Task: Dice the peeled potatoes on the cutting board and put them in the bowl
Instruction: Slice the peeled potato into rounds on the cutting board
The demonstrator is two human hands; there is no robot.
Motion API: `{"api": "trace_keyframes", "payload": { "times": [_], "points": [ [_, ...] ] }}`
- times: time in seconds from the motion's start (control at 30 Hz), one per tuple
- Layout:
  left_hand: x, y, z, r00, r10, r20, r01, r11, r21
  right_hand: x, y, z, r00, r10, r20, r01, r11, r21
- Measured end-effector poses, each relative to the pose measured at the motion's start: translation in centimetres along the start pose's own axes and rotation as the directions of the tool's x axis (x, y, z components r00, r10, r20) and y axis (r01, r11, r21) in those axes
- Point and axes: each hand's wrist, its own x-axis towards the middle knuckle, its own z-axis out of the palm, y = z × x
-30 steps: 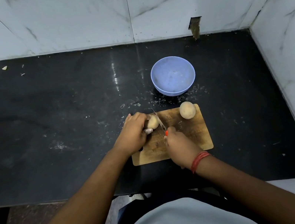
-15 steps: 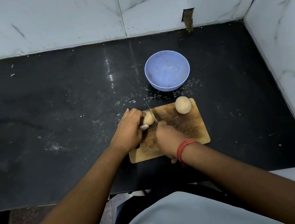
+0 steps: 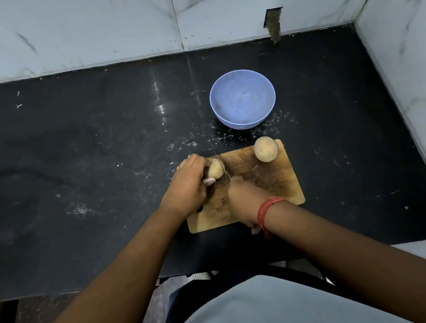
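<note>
Left hand (image 3: 186, 187) grips potato (image 3: 215, 168), right hand (image 3: 243, 195) clamps knife (image 3: 222, 166) mid-cut (bowl (image 3: 242, 99) empty); next: downward slicing pressure.

There is one view only, from a wide-angle camera on the person's head, looking steeply down and forward over both forearms. The left hand (image 3: 188, 186) and right hand (image 3: 244, 198) sit near the middle, fairly close below. Beyond them the black countertop (image 3: 79, 161) runs to the marble wall (image 3: 98, 19); straight lines bow toward the edges.
</note>
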Motion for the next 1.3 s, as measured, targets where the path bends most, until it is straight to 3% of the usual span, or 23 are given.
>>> {"api": "trace_keyframes", "payload": {
  "times": [0.13,0.27,0.37,0.5,0.7,0.87,1.07,1.3],
  "points": [
    [-0.1,0.0,0.0,1.000,-0.007,0.006,0.007,1.000,0.000,-0.4,1.2,0.4,1.000,-0.009,0.013,0.009,0.999,-0.033],
    [-0.1,-0.1,0.0,1.000,-0.002,0.001,0.002,1.000,-0.007,-0.2,2.3,0.9,0.955,-0.275,-0.115,0.260,0.957,-0.130],
    [0.0,0.0,-0.1,1.000,0.000,0.012,0.000,1.000,-0.005,0.6,1.6,0.8,0.955,-0.270,-0.124,0.255,0.959,-0.120],
    [-0.1,0.0,-0.1,1.000,-0.003,0.015,0.003,1.000,-0.007,0.8,1.8,1.5,0.999,-0.052,0.004,0.053,0.987,-0.149],
    [-0.2,0.1,-0.1,1.000,-0.018,0.013,0.018,1.000,-0.014,0.1,2.4,1.3,1.000,0.020,0.024,-0.019,0.997,-0.077],
    [-0.5,0.2,0.2,1.000,-0.022,0.006,0.022,1.000,-0.014,-1.1,5.3,2.1,0.993,-0.119,-0.007,0.116,0.982,-0.149],
    [-0.9,0.2,0.4,0.999,-0.039,0.005,0.039,0.999,-0.038,-0.8,5.5,2.4,0.931,-0.266,-0.250,0.269,0.963,-0.024],
    [-1.1,0.3,0.5,0.998,-0.066,-0.018,0.065,0.996,-0.065,-0.7,3.4,1.7,0.945,-0.249,-0.210,0.258,0.966,0.015]
  ]
}}
